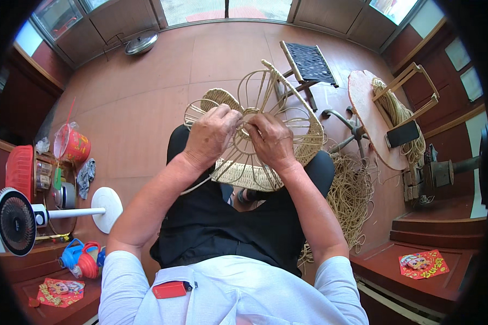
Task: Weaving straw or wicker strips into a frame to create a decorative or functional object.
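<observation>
A half-woven piece (246, 172) of tan cord lies across my lap, with thin rod-like loops and spokes fanning out from a small central ring. Parts of its rim are covered in tight braided weave. Over the left side of the ring, my left hand (214, 135) is closed, fingertips pinched near the centre. My right hand (271, 140) is closed just to the right of the ring, thumb and fingers pressed together on a strand of cord. A loose cord end trails out below my left wrist. My fingers hide the exact spot being gripped.
A large tangle of cord (350, 197) lies on the floor to my right. Beyond it stand a round table (363, 97) with a cord hank and phone (403, 134), and a folding stool (309, 62). A fan (16, 221), red bucket (72, 143) and jugs are at left.
</observation>
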